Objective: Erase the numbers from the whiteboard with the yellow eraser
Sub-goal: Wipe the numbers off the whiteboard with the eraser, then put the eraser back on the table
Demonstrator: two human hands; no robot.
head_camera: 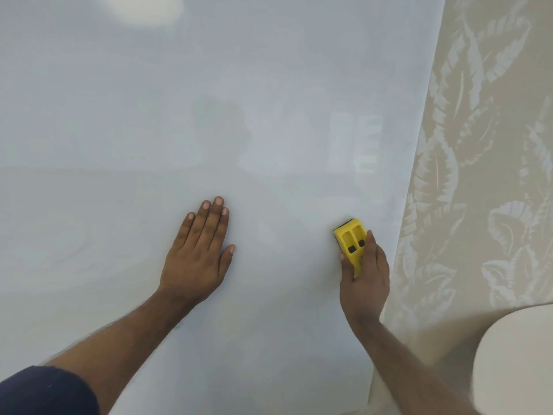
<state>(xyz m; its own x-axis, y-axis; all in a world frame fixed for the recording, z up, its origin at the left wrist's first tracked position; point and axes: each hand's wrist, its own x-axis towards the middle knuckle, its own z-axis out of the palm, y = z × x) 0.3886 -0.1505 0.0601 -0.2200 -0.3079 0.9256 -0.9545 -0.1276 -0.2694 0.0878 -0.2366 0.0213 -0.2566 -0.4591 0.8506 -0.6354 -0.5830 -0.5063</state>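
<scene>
The whiteboard (pixel 179 115) fills most of the view, glossy and pale, with no numbers or marks visible on it. My left hand (pixel 197 253) lies flat on the board near its middle, fingers straight and together. My right hand (pixel 363 280) grips the yellow eraser (pixel 351 241) near the board's right edge. The eraser's black pad faces the board. Fingers and thumb curl round the eraser's lower half.
A beige wall with a pale leaf pattern (pixel 478 145) borders the whiteboard on the right. A rounded cream object (pixel 514 360) sits at the bottom right corner. A bright light reflection (pixel 143 7) shows at the board's top.
</scene>
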